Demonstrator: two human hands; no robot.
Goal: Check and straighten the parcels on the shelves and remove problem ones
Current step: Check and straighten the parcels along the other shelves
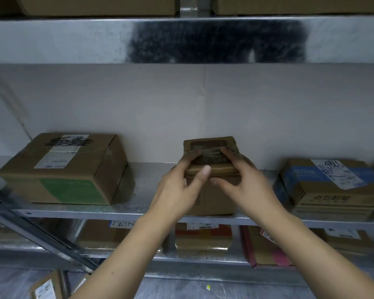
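Head view: the small parcel [212, 161] is gripped at nine o'clock by the left hand [179, 190], at three by the right hand [246, 186]. Its label seems smudged.

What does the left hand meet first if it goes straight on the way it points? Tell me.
The left hand grips the small brown parcel, so that comes first. Behind the parcel stands the pale back panel; how far back it is remains unclear.
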